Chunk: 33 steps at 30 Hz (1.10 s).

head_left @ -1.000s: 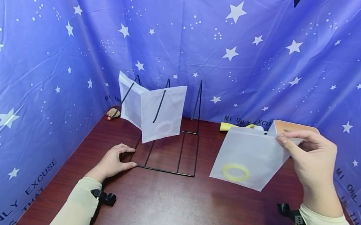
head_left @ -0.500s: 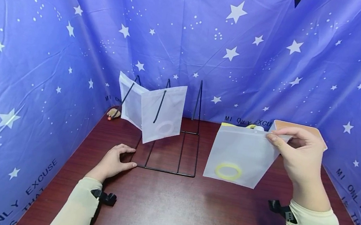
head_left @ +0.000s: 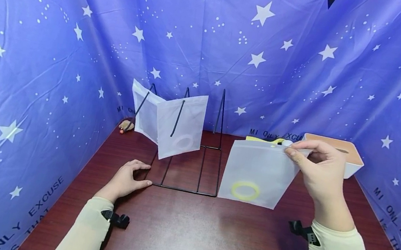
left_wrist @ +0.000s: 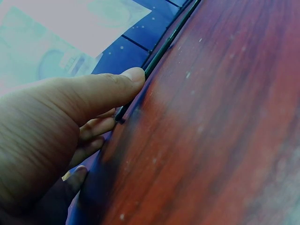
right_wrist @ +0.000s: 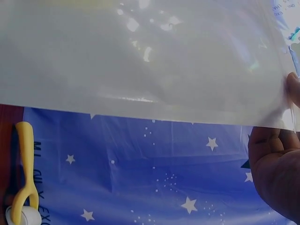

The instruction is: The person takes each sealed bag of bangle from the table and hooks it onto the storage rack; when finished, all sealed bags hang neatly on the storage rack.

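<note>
My right hand (head_left: 320,172) pinches the top right corner of a frosted zip bag (head_left: 262,167) and holds it up just right of a black wire rack (head_left: 219,172). Through the film shows a yellow ring (head_left: 245,190) low in the bag, and a hole is punched in its top strip. My left hand (head_left: 126,181) grips the rack's front left corner. In the left wrist view its thumb (left_wrist: 108,89) lies on the wire with fingers on the other side. From the rack's arms hang two similar bags: the front bag (head_left: 181,122) holds a pale ring, and another bag (head_left: 145,112) hangs at left.
Behind the held bag lies a yellow-handled tool (right_wrist: 28,159) with a white end. A white box (head_left: 354,160) with a wooden lid stands at the back right. A small beige object (head_left: 126,125) lies back left. Blue starry cloth (head_left: 199,33) encloses the wooden table (head_left: 183,236).
My right hand has carried the bag leftward toward the rack, uncovering more of the white box. The left hand and the rack have stayed put.
</note>
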Motion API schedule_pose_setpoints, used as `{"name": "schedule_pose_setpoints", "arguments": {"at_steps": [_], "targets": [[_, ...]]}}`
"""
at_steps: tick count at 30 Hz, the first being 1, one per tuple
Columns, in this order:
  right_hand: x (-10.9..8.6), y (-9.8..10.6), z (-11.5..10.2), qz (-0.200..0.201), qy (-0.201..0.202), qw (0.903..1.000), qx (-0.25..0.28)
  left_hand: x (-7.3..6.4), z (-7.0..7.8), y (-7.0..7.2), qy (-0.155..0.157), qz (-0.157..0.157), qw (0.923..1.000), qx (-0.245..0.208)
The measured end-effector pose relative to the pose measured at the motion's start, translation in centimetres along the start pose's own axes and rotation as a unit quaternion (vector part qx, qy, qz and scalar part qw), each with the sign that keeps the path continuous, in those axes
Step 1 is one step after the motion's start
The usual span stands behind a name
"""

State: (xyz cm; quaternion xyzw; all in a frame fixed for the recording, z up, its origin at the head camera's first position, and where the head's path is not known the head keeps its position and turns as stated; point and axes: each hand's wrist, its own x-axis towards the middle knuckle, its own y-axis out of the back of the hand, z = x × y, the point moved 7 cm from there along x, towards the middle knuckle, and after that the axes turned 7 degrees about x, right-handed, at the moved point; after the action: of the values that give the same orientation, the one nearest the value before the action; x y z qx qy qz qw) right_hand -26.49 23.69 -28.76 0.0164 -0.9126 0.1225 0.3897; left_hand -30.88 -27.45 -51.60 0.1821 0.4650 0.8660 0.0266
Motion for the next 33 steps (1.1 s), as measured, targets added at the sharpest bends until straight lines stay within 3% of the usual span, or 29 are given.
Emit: {"name": "schedule_pose_setpoints", "arguments": {"at_steps": [10,15,26,33], "targets": [[0.2,-1.2,0.4,-0.014,0.019,0.9997,0.006,0.0,0.1,0.1,-0.001,-0.001,1.0000,-0.002],[0.3,-1.7,0.7,-0.013,0.007,0.9999,-0.003,-0.1,0.1,0.4,-0.001,0.006,1.0000,-0.003],[0.2,-2.9,1.3,-0.012,-0.007,0.9998,-0.015,0.0,1.0,2.3,-0.004,0.034,0.9987,-0.038],[0.2,-3.7,1.5,-0.019,0.004,0.9997,-0.012,0.2,3.0,2.7,-0.012,0.003,0.9952,-0.097]]}}
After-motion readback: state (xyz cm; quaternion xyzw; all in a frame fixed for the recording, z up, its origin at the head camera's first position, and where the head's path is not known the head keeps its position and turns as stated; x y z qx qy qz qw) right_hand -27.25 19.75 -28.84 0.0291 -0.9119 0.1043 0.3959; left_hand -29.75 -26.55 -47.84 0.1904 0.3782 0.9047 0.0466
